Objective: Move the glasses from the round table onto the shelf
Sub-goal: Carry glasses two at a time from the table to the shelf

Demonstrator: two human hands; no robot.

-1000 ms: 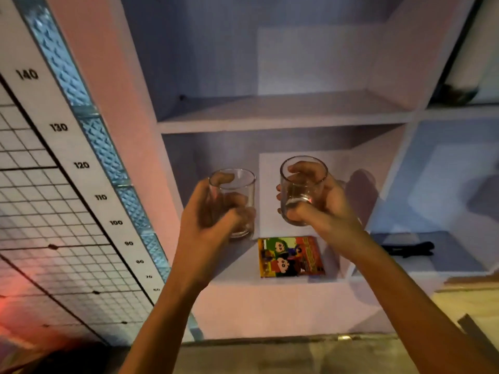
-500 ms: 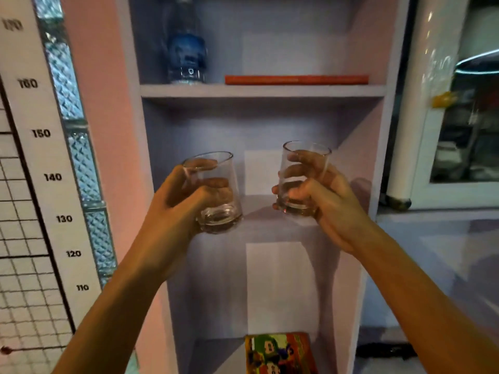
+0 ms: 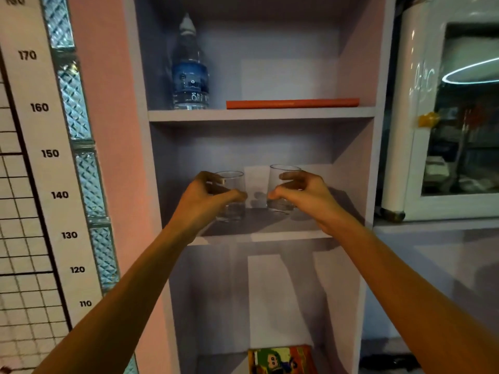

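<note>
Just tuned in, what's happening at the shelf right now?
A person holds two clear glasses at the middle shelf board. The left hand wraps the left glass; the right hand grips the right glass. Both look set down or nearly so, upright and apart, with fingers closed around them. A water bottle stands one shelf up.

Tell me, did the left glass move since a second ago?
Yes. The left glass went up and into the shelf unit: it was level with the low compartment holding the cartoon box, and now sits on the middle shelf.
</note>
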